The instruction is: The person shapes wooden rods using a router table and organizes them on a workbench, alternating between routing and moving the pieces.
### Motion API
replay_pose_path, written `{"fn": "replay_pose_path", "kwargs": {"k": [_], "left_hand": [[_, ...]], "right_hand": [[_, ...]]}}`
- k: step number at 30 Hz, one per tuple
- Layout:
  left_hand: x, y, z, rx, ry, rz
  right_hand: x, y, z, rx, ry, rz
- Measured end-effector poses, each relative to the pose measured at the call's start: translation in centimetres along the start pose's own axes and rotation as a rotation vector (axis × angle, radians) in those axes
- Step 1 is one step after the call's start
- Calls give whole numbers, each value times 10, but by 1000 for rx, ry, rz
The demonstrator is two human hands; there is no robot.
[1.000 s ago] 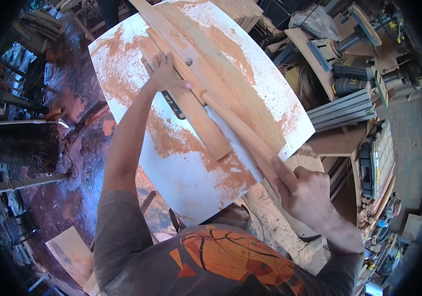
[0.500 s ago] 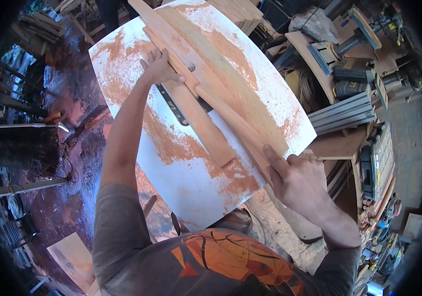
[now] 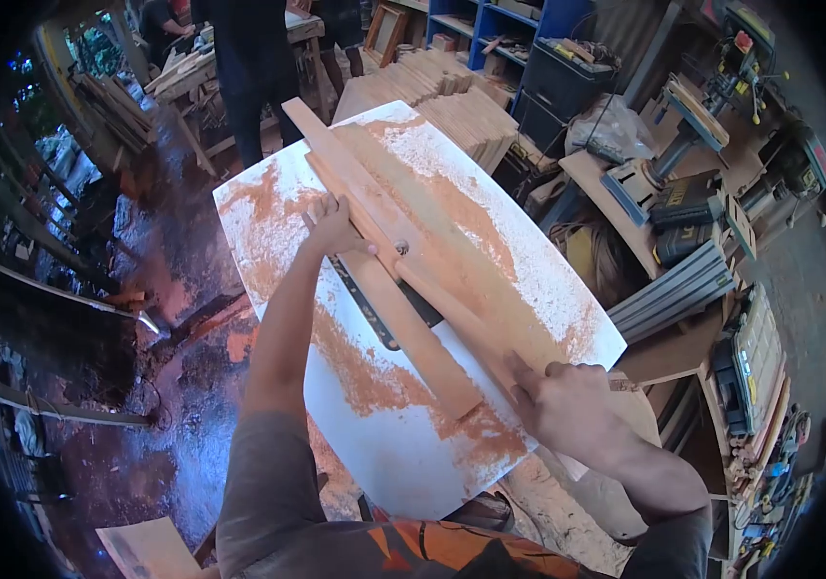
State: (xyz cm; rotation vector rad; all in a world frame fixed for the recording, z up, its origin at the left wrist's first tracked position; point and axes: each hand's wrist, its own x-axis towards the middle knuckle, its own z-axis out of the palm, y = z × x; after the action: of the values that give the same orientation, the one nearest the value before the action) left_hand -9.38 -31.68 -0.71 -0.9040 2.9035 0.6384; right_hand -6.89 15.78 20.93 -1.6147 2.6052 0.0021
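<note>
A white tabletop (image 3: 374,482) strewn with reddish sawdust carries long wooden boards. My left hand (image 3: 338,230), fingers spread, presses on a flat wooden strip (image 3: 413,338) and the neighbouring wood piece. My right hand (image 3: 567,405) is at the near end of a long narrow wood piece (image 3: 456,314), index finger stretched along it and the other fingers curled. Beside this piece lies a wide board (image 3: 432,232). A small round metal bit (image 3: 400,248) shows between the boards. Under the strip is a black slotted bar (image 3: 374,314).
Stacked wood pieces (image 3: 452,101) stand beyond the table. At the back left, a person in dark clothes (image 3: 249,77) is beside a workbench (image 3: 186,77). On the right are a shelf with a clamp-like machine (image 3: 640,188), black cases (image 3: 688,207) and metal bars (image 3: 674,294).
The view has tilted up, so the table appears lower and the background shows more. Both hands keep nearly the same places on the wood.
</note>
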Motion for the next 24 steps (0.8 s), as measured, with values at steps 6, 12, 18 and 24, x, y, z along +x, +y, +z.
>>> {"fn": "replay_pose_path", "kwargs": {"k": [6,12,18,24], "left_hand": [[28,-17,-4,124,10,-32],[32,-16,-31,131,-32,-78],[50,-29,-37,138,-30,-77],[97,-86,-30,-505,109,-16]], "right_hand": [[21,-5,12,-51,29,11],[46,-14,10,-62,19,9],[77,-23,-3,-116,-4,20],[149,-46,-7,-58,-45,60]]}}
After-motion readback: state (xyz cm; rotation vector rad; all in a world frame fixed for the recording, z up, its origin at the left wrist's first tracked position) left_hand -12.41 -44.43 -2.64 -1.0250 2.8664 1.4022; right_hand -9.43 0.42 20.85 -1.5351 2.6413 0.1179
